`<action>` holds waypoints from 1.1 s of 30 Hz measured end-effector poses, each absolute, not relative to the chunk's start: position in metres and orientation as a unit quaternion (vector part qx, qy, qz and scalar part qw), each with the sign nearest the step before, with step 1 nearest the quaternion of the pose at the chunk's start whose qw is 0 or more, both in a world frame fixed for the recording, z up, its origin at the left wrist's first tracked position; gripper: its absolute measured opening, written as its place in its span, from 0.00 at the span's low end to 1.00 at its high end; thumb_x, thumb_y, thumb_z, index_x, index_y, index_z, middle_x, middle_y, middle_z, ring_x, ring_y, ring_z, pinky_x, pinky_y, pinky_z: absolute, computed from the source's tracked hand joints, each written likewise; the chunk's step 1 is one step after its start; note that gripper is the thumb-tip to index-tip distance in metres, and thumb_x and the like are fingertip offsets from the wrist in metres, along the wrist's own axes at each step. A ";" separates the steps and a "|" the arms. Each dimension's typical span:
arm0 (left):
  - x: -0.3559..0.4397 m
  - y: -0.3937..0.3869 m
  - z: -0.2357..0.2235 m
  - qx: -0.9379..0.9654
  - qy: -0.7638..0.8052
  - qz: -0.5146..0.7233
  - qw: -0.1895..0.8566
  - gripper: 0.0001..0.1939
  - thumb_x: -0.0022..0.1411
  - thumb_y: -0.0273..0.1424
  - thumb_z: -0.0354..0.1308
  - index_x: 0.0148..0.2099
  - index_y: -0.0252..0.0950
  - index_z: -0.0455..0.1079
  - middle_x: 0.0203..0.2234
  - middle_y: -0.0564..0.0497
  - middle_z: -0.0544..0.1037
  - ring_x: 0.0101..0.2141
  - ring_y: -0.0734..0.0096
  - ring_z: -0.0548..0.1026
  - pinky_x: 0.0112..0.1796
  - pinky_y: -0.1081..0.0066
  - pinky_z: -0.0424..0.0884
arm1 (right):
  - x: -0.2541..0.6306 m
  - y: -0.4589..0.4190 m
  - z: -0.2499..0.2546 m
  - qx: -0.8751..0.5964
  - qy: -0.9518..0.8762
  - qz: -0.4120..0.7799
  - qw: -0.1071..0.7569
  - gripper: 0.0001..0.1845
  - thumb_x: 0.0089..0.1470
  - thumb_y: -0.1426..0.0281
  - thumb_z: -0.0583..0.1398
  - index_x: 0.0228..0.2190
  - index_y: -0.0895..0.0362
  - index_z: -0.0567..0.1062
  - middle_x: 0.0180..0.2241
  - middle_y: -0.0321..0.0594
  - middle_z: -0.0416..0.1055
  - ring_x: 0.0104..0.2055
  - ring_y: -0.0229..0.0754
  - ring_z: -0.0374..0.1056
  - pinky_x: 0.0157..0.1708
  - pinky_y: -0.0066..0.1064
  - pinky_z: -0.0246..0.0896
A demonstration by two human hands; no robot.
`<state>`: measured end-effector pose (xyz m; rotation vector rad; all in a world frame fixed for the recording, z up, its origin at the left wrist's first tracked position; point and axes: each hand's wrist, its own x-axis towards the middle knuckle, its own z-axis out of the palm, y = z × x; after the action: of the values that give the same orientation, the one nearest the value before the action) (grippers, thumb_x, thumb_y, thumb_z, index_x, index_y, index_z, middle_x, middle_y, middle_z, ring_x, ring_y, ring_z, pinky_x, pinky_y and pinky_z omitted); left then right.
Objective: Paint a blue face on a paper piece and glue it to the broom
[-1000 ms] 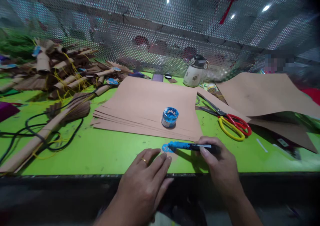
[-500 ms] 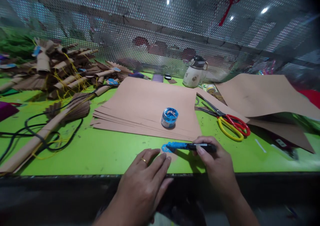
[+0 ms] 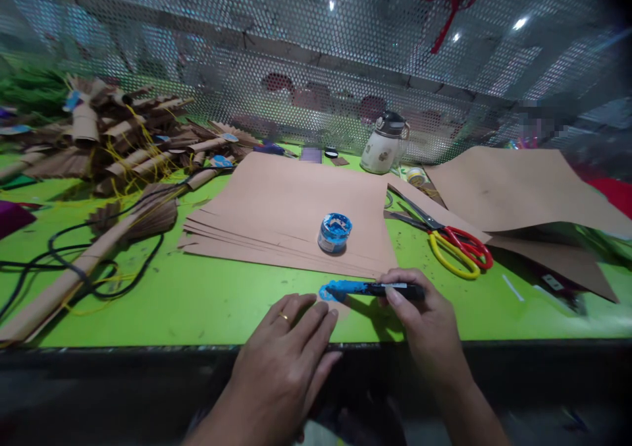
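My right hand (image 3: 424,321) pinches a black tool with a blue-smeared tip (image 3: 368,289), held flat just above the green table near its front edge. The tip touches a small brown paper piece (image 3: 332,299) with blue paint on it. My left hand (image 3: 291,347), a ring on one finger, lies flat with fingers stretched, its fingertips pressing on that piece. Behind them a small open pot of blue paint (image 3: 334,231) stands on a stack of brown paper sheets (image 3: 291,215).
Red-and-yellow scissors (image 3: 454,242) lie right of the stack, more brown sheets (image 3: 518,195) beyond. A white jug (image 3: 384,144) stands at the back by a perforated metal screen. Left are folded brown paper fans (image 3: 118,143) and black cable (image 3: 89,261).
The tool tip has crept a little leftward over the small paper piece. My left hand has stayed put.
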<state>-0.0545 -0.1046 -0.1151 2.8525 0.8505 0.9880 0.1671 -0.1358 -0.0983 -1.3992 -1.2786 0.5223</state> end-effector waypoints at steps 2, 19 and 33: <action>-0.055 -0.105 -0.115 0.908 0.271 0.319 0.003 0.18 0.66 0.29 0.57 0.57 0.32 0.70 0.48 0.45 0.77 0.50 0.54 0.70 0.49 0.53 0.72 | 0.168 -0.136 -0.099 -0.594 -0.532 0.227 0.559 0.01 0.58 0.69 0.62 0.35 0.51 0.75 0.33 0.32 0.73 0.30 0.34 0.68 0.31 0.22 0.65; -0.054 -0.106 -0.112 0.910 0.265 0.320 0.007 0.18 0.66 0.28 0.57 0.57 0.32 0.70 0.45 0.46 0.77 0.49 0.53 0.70 0.48 0.52 0.73 | 0.163 -0.136 -0.097 -0.595 -0.538 0.243 0.545 0.03 0.58 0.68 0.61 0.35 0.52 0.75 0.34 0.35 0.73 0.33 0.38 0.70 0.35 0.28 0.67; -0.054 -0.105 -0.112 0.910 0.268 0.315 0.006 0.17 0.66 0.28 0.57 0.57 0.33 0.70 0.45 0.46 0.78 0.49 0.53 0.70 0.48 0.52 0.73 | 0.165 -0.136 -0.096 -0.583 -0.576 0.234 0.522 0.02 0.60 0.69 0.61 0.36 0.51 0.74 0.34 0.34 0.72 0.32 0.37 0.68 0.34 0.26 0.65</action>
<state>-0.0537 -0.1051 -0.1121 2.8493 0.8401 0.9855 0.1649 -0.1364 -0.0964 -1.3968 -1.3804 0.5599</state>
